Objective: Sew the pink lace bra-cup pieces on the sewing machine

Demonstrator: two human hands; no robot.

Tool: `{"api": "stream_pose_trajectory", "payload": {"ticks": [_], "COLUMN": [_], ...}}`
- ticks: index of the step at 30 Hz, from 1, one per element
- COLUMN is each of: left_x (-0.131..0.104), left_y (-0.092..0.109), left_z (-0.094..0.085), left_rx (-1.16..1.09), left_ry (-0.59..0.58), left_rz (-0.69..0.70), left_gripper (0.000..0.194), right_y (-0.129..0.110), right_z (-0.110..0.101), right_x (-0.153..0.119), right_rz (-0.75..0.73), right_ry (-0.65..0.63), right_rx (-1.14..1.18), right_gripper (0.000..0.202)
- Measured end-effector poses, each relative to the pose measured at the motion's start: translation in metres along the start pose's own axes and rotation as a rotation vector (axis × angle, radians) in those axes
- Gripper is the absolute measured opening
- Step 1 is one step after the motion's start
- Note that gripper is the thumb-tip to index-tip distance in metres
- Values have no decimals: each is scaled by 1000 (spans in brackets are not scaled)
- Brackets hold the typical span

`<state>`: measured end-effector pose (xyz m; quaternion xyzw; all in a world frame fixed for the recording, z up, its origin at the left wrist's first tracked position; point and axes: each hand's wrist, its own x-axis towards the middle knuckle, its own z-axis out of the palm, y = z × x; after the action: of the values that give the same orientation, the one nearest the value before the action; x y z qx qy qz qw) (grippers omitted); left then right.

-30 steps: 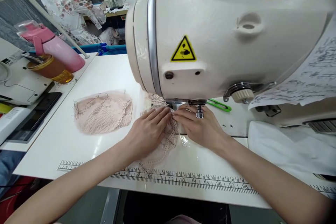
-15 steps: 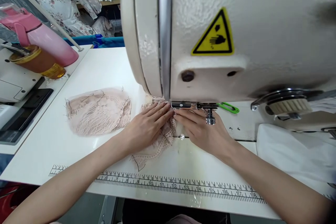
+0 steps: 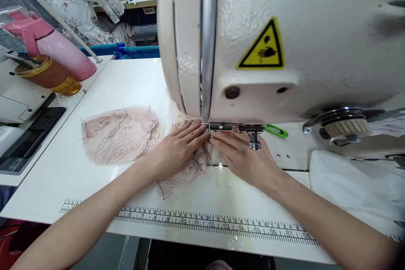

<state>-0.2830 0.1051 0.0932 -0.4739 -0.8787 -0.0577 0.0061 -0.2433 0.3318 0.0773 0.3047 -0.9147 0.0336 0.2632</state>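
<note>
My left hand [image 3: 177, 147] lies flat on a pale pink lace piece [image 3: 186, 179], its fingers stretched toward the presser foot area of the sewing machine [image 3: 186, 42]. Dark threads mark the lace, and its pointed lower end hangs toward me on the table. My right hand [image 3: 249, 158] rests on the machine bed with fingers extended, fingertips at the lace's right edge, nearly meeting my left fingertips. A black and metal attachment [image 3: 221, 126] sits just above the right fingers. The needle point and part of the lace are hidden behind my hands and the machine head.
A second pink lace piece [image 3: 122, 137] lies left on the white table [image 3: 104, 84]. A printed ruler [image 3: 202, 221] runs along the front edge. A green clip-like tool [image 3: 276, 130] and white cloth [image 3: 344, 181] are right. Pink bottle [image 3: 63, 50], brown cup [image 3: 47, 74] and a person [image 3: 79, 8] are beyond left.
The lace under my left hand has shifted slightly, its lower tip now a little higher and further left. The whole view has moved slightly; my hands keep nearly the same pose.
</note>
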Motion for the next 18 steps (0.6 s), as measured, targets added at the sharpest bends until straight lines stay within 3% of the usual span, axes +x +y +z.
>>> {"api": "stream_pose_trajectory", "payload": {"ticks": [18], "left_x": [-2], "left_y": [-1], "left_z": [1], "left_rx": [92], "left_ry": [27], "left_rz": [5], "left_gripper": [46], "right_y": [1], "right_z": [5], "right_x": [0], "right_rz": [-6], "right_ry": [63], "right_rx": [-12], "right_gripper": [31]}}
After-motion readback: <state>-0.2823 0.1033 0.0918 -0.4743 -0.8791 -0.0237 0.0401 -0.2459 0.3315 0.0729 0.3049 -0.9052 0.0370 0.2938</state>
